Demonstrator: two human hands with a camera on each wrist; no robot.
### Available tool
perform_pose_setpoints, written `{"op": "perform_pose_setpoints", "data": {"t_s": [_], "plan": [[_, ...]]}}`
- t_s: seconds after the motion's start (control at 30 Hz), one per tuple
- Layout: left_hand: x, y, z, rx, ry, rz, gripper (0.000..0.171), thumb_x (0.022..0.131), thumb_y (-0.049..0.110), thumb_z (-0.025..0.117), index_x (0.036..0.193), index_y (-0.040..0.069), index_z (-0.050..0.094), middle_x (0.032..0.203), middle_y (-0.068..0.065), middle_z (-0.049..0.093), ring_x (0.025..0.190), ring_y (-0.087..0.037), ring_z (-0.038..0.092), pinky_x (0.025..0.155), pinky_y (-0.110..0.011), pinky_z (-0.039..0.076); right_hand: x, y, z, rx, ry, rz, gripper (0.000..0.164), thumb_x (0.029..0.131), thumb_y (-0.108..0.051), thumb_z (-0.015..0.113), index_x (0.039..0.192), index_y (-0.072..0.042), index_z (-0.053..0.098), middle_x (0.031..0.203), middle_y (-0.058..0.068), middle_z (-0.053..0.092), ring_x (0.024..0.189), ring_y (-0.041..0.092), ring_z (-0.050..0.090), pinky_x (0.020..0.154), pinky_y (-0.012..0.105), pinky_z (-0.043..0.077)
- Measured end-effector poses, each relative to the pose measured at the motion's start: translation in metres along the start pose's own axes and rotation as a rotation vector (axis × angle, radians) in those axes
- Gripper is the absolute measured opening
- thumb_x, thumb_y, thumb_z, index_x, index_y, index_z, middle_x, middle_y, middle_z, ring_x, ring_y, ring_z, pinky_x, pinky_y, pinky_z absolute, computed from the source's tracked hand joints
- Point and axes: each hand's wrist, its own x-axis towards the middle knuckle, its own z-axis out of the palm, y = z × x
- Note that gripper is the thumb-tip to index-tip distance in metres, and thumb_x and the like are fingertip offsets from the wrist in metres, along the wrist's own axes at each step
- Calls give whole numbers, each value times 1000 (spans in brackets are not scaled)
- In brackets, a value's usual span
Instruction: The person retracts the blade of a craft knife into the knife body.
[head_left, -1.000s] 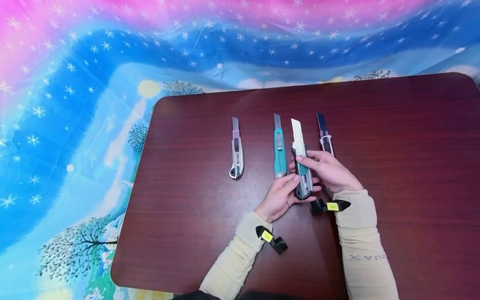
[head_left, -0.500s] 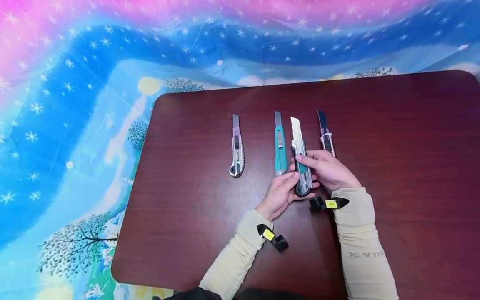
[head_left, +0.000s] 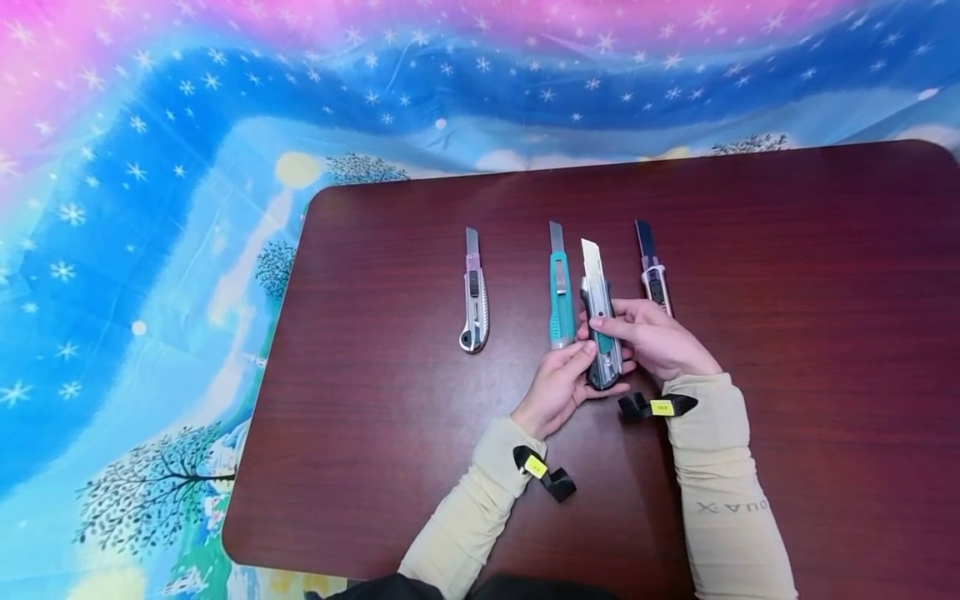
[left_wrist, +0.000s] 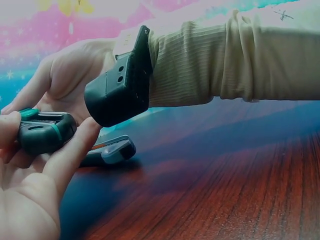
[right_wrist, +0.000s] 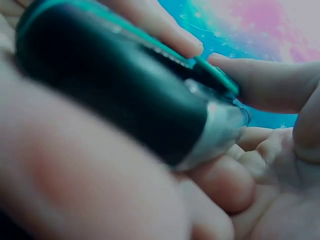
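Both hands hold a large utility knife (head_left: 597, 317) over the table, its silver blade pointing away from the person. My left hand (head_left: 555, 387) grips the near end of the black and silver handle, thumb on its left side. My right hand (head_left: 660, 337) holds the handle from the right, its thumb lying on top just by the green slider (head_left: 604, 343). In the right wrist view, the knife's dark handle (right_wrist: 110, 85) fills much of the frame, blurred. A teal utility knife (head_left: 560, 292) lies just left of the held one, its lower end close to the left hand.
A silver utility knife (head_left: 474, 304) lies farther left, blade extended. Another knife with a dark blade (head_left: 647, 242) lies to the right, its lower part hidden behind the right hand. The dark red wooden table (head_left: 375, 400) has a patterned cloth (head_left: 187, 208) beyond its edges.
The held knife's blade tip and green slider sit slightly nearer the person, and the right thumb has come slightly back with them. The other knives lie as before; the view has shifted a little.
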Motion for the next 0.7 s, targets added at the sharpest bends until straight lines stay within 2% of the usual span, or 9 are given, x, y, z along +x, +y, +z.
{"op": "perform_pose_setpoints", "data": {"t_s": [0.23, 0.53, 0.7], "plan": [[0, -2, 1, -8, -9, 3, 45, 96, 29, 40, 132, 2, 40, 130, -32, 39, 118, -33, 48, 93, -48, 45, -2, 0, -1, -8, -2, -2, 48, 89, -11, 54, 121, 18, 34, 93, 3, 67, 86, 12, 64, 79, 23, 53], [0, 0, 2, -11, 12, 8, 45, 96, 29, 38, 131, 1, 40, 130, -33, 39, 116, -34, 49, 93, -47, 45, -1, 1, -1, -7, -35, -31, 45, 88, -5, 55, 121, 17, 34, 94, 5, 68, 85, 14, 65, 78, 26, 54], [1, 3, 3, -54, -1, 8, 43, 97, 26, 35, 132, 1, 39, 131, -33, 38, 116, -34, 49, 95, -45, 44, -1, -1, -2, -15, 5, -43, 49, 87, -8, 57, 122, 17, 33, 94, 4, 68, 88, 14, 64, 80, 22, 53]]}}
